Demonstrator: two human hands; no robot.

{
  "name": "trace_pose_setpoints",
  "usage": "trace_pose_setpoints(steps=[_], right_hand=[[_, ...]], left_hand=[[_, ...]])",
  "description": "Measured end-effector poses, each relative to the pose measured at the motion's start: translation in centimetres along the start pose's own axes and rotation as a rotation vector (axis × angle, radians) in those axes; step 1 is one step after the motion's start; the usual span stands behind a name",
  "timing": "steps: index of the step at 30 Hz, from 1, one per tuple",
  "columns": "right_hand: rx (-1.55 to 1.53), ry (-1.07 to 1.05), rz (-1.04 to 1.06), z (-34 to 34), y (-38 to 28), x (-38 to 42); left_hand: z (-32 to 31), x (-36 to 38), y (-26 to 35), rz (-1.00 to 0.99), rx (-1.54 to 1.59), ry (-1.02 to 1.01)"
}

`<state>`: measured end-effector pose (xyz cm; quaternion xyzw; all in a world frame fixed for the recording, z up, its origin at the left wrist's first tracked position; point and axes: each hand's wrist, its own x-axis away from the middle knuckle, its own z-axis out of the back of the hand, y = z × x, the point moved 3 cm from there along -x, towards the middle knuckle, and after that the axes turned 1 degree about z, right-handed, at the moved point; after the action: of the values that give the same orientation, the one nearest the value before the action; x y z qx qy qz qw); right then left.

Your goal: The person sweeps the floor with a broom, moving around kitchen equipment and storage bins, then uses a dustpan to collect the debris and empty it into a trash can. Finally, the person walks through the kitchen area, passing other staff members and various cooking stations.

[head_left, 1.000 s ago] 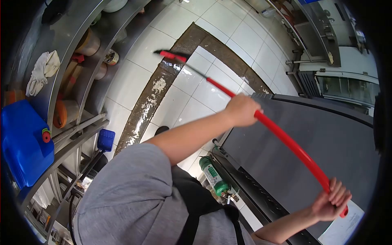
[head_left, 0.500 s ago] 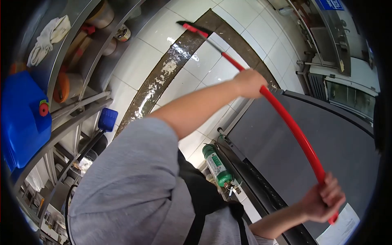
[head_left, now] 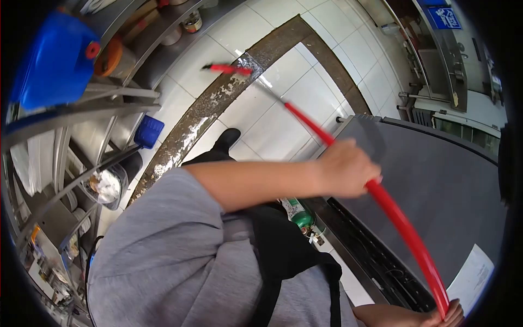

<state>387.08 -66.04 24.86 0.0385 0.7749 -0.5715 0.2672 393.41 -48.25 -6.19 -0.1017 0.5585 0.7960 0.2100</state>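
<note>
Left grip (head_left: pixel 348 170) is shut tight around the red pole (head_left: pixel 403 223), partway along it, and the right grip (head_left: pixel 450 314) is closed around its near end. The pole slants over the big gray top (head_left: pixel 436 174) and out past its edge. Its red and black head (head_left: pixel 231 70) is over the brown, wet strip (head_left: pixel 190 122) in the white floor (head_left: pixel 272 131) (it looks blurry, so I can't tell if it touches). I think the step in hand is moving the head around there. Moving it more calls for two firm hands and a low, steady head.
</note>
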Motion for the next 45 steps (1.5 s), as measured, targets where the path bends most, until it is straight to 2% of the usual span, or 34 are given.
trace_pose_setpoints(steps=[1,2,3,4,5,7,9,11,16,19,21,22,23,24,26,28,30,31,33,35,36,37,38,39,42,44,45], right_hand=[[0.053,-0.019,0.072,0.1,0.3,1.2],[0.079,-0.173,0.052,0.9,1.5,2.4],[0.244,0.036,0.131,2.8,2.6,4.7],[0.557,0.164,0.173,3.3,5.9,7.0],[0.418,-0.020,0.052,1.9,9.5,8.2],[0.353,-0.057,0.025,-0.3,13.9,11.0],[0.256,-0.096,-0.028,-0.6,11.8,13.1],[0.180,-0.121,-0.073,-0.6,7.4,15.2],[-0.004,-0.119,-0.224,-1.1,-1.1,18.6],[-0.096,-0.153,-0.244,-1.9,-4.4,20.1],[-0.208,-0.291,-0.213,-2.7,-7.9,20.8],[-0.147,-0.305,-0.132,-3.7,-8.5,20.9],[-0.088,-0.319,-0.049,-4.6,-8.7,21.2],[-0.088,-0.326,-0.052,-3.7,-8.3,21.3],[-0.087,-0.341,0.010,-0.7,-6.7,21.8],[0.170,-0.429,0.028,-4.6,0.8,22.5],[0.180,-0.441,0.010,-7.8,6.4,23.8],[0.165,-0.444,-0.012,-8.3,7.1,24.0],[0.108,-0.416,-0.084,-8.2,5.2,23.7],[0.087,-0.385,-0.127,-7.0,0.6,23.6],[-0.129,-0.423,-0.224,-7.1,-1.4,23.5],[-0.169,-0.308,-0.225,-7.1,-3.3,23.9],[-0.211,-0.349,-0.228,-6.8,-5.2,23.9],[-0.095,-0.397,-0.166,-7.1,-6.5,23.8],[-0.117,-0.368,-0.075,-7.4,-8.0,24.4],[0.004,-0.327,-0.030,-5.9,-7.0,24.7],[0.094,-0.321,-0.027,-4.2,-6.1,24.8]], left_hand=[[-0.3,-0.5,-1.2,-0.048,-0.004,0.097],[-0.6,-0.9,-3.0,0.022,-0.017,0.072],[-0.8,-1.0,-5.3,0.094,-0.029,0.046],[-1.4,-1.1,-8.2,0.157,-0.068,0.006],[-2.1,-0.4,-11.0,0.219,-0.109,-0.034],[-4.0,3.1,-14.6,0.212,-0.186,-0.086],[-4.9,8.0,-11.8,0.283,-0.134,-0.033],[-5.8,12.3,-7.5,0.238,-0.093,0.094],[-8.6,22.1,3.4,0.267,-0.094,0.216],[-8.2,24.6,8.0,0.235,-0.138,0.267],[-6.8,24.4,10.3,0.206,-0.146,0.306],[-6.0,24.0,11.4,0.165,-0.187,0.325],[-5.1,23.6,11.9,0.123,-0.230,0.346],[-3.9,23.1,11.1,0.071,-0.195,0.410],[-2.0,21.9,6.2,0.033,-0.251,0.524],[0.1,22.1,-0.2,0.044,-0.316,0.539],[1.2,24.5,-3.5,0.175,-0.307,0.471],[1.4,25.7,-4.3,0.232,-0.300,0.438],[-1.1,28.7,-2.9,0.322,-0.244,0.413],[-2.9,30.8,1.8,0.188,-0.236,0.523],[-3.7,31.4,4.1,0.148,-0.235,0.540],[-4.2,31.8,6.3,0.108,-0.237,0.559],[-4.3,31.7,8.6,0.069,-0.228,0.577],[-4.5,31.2,10.3,0.036,-0.212,0.594],[-5.1,28.6,11.5,0.001,-0.317,0.519],[-5.3,25.8,8.0,-0.078,-0.155,0.503],[-5.4,24.4,5.3,-0.005,-0.175,0.403]])
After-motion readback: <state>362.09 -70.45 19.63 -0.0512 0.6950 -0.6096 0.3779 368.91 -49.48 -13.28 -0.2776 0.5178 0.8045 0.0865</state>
